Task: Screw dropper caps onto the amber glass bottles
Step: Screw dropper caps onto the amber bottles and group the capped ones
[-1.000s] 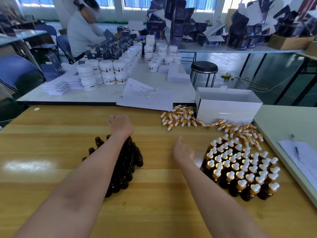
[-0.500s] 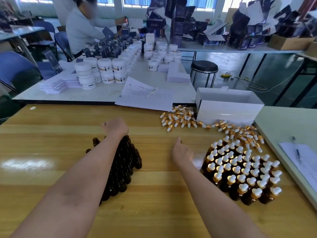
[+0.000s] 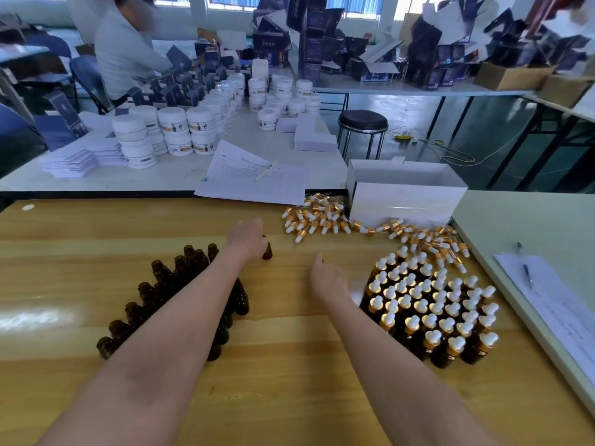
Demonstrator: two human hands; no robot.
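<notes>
Left grip (image 3: 248,238): reached forward past the far end of the open bottles, fingers curled round a single amber bottle (image 3: 267,252).
Single amber bottle: uncapped, upright or nearly so, mostly hidden by the fingers, only its lower right side showing; whether lifted or standing on the surface cannot be told.
Right grip (image 3: 326,280): empty and relaxed, thumb pointing forward, low over the bare strip between the two bottle groups, just beside the capped group.
Uncapped bottles (image 3: 161,278): dark amber, packed in a long cluster on the left, partly covered by the left forearm.
Capped bottles (image 3: 431,304): packed tight on the right, each with a gold collar and white rubber bulb.
Loose dropper caps (image 3: 322,218): scattered in a band along the far edge, from in front of the papers across to behind the capped group.
Surface (image 3: 80,246): yellow wood grain, glossy, with window glare on the left.
White box (image 3: 402,201): open-topped, at the far right edge, touching the scattered caps.
Papers (image 3: 254,178): printed sheets with a pen on top, overhanging from the white table behind.
White jars (image 3: 180,130): stacked in rows on that rear table.
Stool (image 3: 363,121): round black seat, on the floor beyond the jars.
Another person (image 3: 128,56): seated at far left in a pale top, among dark cartons.
Form with pen (image 3: 553,304): on the pale green top at right.
</notes>
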